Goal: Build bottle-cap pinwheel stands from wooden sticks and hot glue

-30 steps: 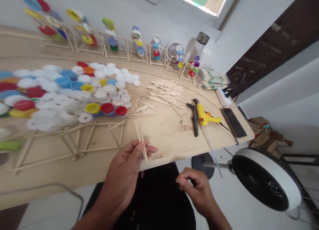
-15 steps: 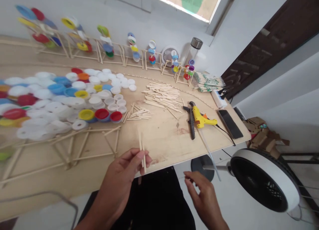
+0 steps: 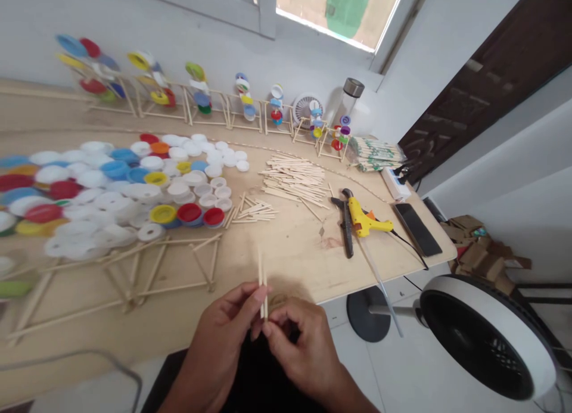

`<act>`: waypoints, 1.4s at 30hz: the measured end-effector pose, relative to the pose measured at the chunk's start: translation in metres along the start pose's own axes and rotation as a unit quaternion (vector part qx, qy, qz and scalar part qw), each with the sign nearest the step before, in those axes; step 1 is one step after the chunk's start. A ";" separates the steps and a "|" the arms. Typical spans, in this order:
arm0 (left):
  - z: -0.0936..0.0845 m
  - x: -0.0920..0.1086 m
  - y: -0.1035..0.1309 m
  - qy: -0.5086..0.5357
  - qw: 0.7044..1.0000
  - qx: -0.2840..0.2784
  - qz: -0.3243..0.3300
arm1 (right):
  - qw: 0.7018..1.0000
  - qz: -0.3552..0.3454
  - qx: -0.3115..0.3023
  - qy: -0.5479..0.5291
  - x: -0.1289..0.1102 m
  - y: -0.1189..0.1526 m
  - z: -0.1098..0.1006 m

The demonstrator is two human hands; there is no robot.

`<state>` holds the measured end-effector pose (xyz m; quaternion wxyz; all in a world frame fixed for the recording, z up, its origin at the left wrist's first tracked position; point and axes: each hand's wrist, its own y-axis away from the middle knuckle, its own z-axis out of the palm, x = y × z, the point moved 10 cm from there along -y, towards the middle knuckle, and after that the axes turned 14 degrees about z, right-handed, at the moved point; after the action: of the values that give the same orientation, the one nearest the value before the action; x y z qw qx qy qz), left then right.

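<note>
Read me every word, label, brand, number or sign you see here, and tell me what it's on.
No text can be read.
Packet of sticks: green markings, too small and blurred to read.
Yellow glue gun: no lettering can be made out.
Phone: dark screen, no text visible.
Two thin sticks at the hands: no lettering visible.

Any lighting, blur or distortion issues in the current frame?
Head view: the window looks washed out in parts; head view: bottle caps at far left look smeared and stretched, the glue gun crisper; head view: soft shadow on the table beyond the right hand, and the two sticks' upper tips look faint.
</note>
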<state>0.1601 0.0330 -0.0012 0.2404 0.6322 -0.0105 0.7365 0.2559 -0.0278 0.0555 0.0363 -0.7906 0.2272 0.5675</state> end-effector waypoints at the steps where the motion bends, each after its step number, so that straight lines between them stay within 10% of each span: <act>1: -0.001 0.002 -0.001 -0.021 1.000 -0.007 0.007 | 1.000 0.011 0.002 -0.002 0.003 -0.001 0.000; 8: -0.028 0.037 -0.009 -0.270 0.949 0.030 0.161 | 0.981 0.004 0.099 0.165 0.007 -0.010 -0.014; 15: -0.004 0.066 -0.001 -0.510 0.757 -0.007 0.408 | 0.927 -0.048 0.087 0.361 -0.002 -0.025 -0.003; 22: 0.019 0.069 0.001 -0.625 0.622 -0.038 0.470 | 0.880 -0.080 0.040 0.467 -0.005 -0.033 0.004; 42: 0.029 0.066 0.011 -0.628 0.572 -0.056 0.524 | 0.899 -0.084 0.036 0.429 -0.008 -0.035 -0.002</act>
<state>0.1773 0.0364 0.0695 -0.2199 0.8052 -0.5301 0.1492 0.2691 0.0055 0.0565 0.0112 -0.9718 0.1735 0.1594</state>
